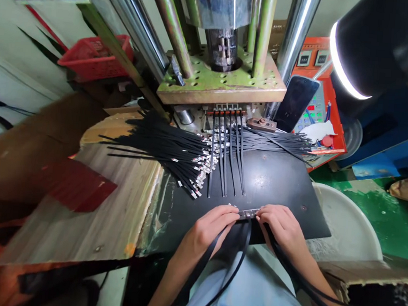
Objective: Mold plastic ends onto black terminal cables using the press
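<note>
At the near edge of the black worktop (286, 183), a small metal bar (247, 214) spans the gap between my hands. My left hand (214, 222) pinches its left end, and my right hand (285, 225) pinches the right end. Black cables (244, 248) run from the bar down over my lap and along both forearms; how they sit in the bar is partly hidden by my fingers. Beyond, several thin black cables (229, 159) stick out of the press's lower mould (228, 113) toward me. A pile of black cables with silver ends (169, 143) lies to their left.
A green press plate (223, 86) stands over the mould between steel columns. More cables (278, 142) lie at the right, by an orange control box (335, 106) and a phone (296, 103). A lamp (374, 48) overhangs the right side. A wooden board (88, 229) lies left.
</note>
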The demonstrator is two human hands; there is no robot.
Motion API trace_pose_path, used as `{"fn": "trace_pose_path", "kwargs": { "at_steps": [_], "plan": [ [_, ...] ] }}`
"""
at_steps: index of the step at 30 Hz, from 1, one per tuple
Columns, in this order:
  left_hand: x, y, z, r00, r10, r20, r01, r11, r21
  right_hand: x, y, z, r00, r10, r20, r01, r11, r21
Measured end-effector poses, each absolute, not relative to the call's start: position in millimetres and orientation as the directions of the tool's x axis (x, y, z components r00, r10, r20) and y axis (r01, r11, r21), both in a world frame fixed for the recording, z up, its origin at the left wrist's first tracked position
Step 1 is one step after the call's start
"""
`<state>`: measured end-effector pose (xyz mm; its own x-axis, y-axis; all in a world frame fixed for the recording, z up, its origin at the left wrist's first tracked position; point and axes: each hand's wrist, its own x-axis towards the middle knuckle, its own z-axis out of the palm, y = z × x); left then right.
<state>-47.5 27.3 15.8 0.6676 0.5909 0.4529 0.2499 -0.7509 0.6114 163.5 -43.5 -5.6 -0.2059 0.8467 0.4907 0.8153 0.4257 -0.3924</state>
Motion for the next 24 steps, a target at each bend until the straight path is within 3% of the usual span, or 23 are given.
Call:
{"fn": "trace_pose_path", "kwargs": {
  "at_steps": [6, 11, 18, 24],
  "plan": [
    [-43.2, 18.6, 13.5, 0.612, 0.621, 0.490, 0.251, -0.740, 0.624, 172.3, -40.8, -9.1, -0.206, 0.882, 0.425, 0.741, 0.424, -0.520],
    [-39.2, 15.5, 3.8, 0.578, 0.633, 0.515, 0.324, -0.757, 0.567, 176.1, -46.0, -16.7, -0.006, 0.885, 0.466, 0.654, 0.356, -0.667],
    [-32.1, 13.4, 9.0, 0.672, 0.537, 0.510, 0.353, -0.838, 0.417, 168.0, -48.9, -16.2, 0.059, 0.864, 0.500, 0.684, 0.330, -0.650],
    [-27.3, 9.1, 19.5, 0.705, 0.560, 0.436, 0.415, -0.824, 0.386, 171.3, -50.6, -21.1, -0.042, 0.858, 0.511, 0.747, 0.367, -0.555]
  ]
}}
